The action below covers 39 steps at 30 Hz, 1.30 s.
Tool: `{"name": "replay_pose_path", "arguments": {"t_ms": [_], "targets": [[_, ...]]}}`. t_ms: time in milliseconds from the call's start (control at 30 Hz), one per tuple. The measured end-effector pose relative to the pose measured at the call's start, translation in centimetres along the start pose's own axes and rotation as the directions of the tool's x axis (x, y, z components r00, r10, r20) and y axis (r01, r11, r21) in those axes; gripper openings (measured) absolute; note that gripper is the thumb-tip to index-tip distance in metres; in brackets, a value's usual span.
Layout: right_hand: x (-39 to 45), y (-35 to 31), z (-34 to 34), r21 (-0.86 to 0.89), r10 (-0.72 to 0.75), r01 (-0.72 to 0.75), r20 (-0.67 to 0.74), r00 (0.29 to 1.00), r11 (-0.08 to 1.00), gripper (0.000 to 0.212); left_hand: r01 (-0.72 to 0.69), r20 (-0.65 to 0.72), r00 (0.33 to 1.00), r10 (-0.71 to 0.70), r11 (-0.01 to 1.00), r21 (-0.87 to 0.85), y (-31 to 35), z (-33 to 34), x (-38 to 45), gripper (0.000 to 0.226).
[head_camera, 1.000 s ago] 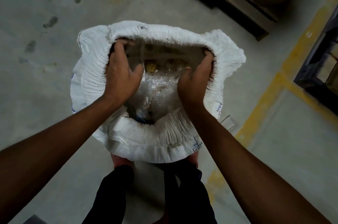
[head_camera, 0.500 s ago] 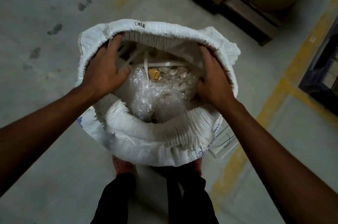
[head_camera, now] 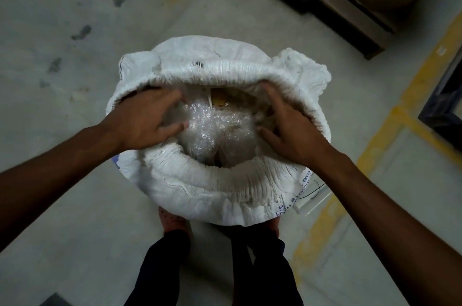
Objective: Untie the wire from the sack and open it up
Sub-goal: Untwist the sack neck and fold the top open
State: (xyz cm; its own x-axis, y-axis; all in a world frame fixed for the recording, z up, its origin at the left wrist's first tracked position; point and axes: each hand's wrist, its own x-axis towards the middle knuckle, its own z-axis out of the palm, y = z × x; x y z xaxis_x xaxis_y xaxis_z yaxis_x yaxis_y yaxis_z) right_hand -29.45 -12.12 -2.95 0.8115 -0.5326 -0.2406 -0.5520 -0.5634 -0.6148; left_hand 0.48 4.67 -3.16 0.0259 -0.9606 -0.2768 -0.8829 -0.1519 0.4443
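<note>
The white woven sack stands on the floor between my feet, its mouth wide open and its rim rolled down into a thick ring. Inside lie clear bubble wrap, a yellow-brown object and a white strap. My left hand lies spread over the left inner rim, blurred by motion. Fingers apart, my right hand rests against the right inner rim. Neither hand grips anything. A thin dark wire lies on a white flat piece on the floor right of the sack.
Grey concrete floor surrounds the sack, with yellow painted lines to the right. Cardboard boxes on a dark pallet stand at the top right. A dark frame is at the right edge. My legs and feet are just below the sack.
The sack's rim has been rolled further down and its mouth has widened. Both hands have let go of the rim and now lie spread inside the mouth.
</note>
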Motion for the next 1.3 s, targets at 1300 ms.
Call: {"name": "replay_pose_path", "arguments": {"t_ms": [1300], "targets": [[-9.1,-0.8,2.8,-0.275,0.056,0.291,0.808,0.586,0.916,0.077,-0.184,0.676,0.711,0.193,0.979,-0.086,3.3,5.7,-7.6,0.057]]}}
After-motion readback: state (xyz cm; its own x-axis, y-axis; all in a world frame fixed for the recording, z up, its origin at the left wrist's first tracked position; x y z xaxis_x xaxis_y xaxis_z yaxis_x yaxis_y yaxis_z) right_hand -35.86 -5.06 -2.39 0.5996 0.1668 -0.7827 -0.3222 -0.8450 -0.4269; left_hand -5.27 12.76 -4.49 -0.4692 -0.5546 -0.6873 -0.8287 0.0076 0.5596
